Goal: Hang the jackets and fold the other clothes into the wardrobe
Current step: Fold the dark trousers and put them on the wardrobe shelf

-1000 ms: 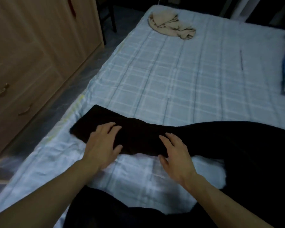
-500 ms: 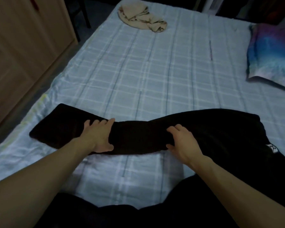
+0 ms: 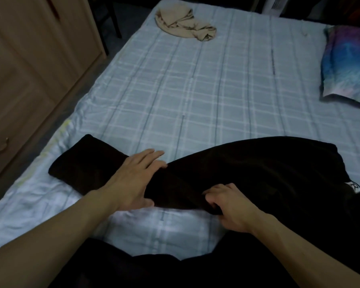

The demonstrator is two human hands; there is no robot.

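A long black garment [image 3: 247, 169] lies across the near part of the bed [image 3: 195, 90], with a small white label near its right end. My left hand [image 3: 131, 179] rests flat on its narrow left section, fingers spread. My right hand [image 3: 231, 204] is curled around the garment's near edge, pinching the cloth. A crumpled beige garment [image 3: 183, 23] lies at the bed's far end. The wooden wardrobe [image 3: 29, 69] stands to the left with its doors closed.
A colourful pillow [image 3: 349, 65] lies at the bed's right side. A narrow strip of floor separates the bed from the wardrobe. A dark chair leg [image 3: 115, 23] shows beyond the wardrobe. More dark cloth covers my lap at the bottom edge.
My right hand went from lying flat on the black garment to gripping its near edge. My left hand slid right along the cloth. The camera view shifted right.
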